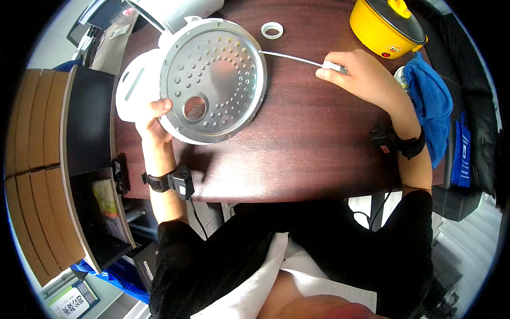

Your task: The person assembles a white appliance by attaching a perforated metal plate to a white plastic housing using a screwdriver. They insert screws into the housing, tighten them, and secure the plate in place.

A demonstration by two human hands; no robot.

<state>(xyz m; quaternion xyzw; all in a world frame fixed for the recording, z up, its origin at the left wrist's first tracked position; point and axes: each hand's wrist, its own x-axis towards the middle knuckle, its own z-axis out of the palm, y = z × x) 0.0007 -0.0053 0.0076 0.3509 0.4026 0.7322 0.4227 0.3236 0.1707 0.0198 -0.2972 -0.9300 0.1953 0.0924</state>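
Note:
My left hand (153, 119) grips the lower left edge of a rice cooker lid (212, 80), thumb on its rim. The lid is held tilted up, its dimpled metal underside facing me. That underside has one large round hole near the bottom and small screws around the rim. A white plastic part (135, 87) shows behind the lid on the left. My right hand (356, 77) is closed on the pale ribbed handle of a long thin screwdriver (292, 57). The shaft points left, and its tip meets the lid's right rim.
A white plastic ring (272, 30) lies beyond the screwdriver on the brown table (297, 154). A white appliance body (186, 10) stands at the far left. At the far right are a yellow electric pot (380, 32) and a blue cloth (427, 95). Shelves (87, 127) border the left.

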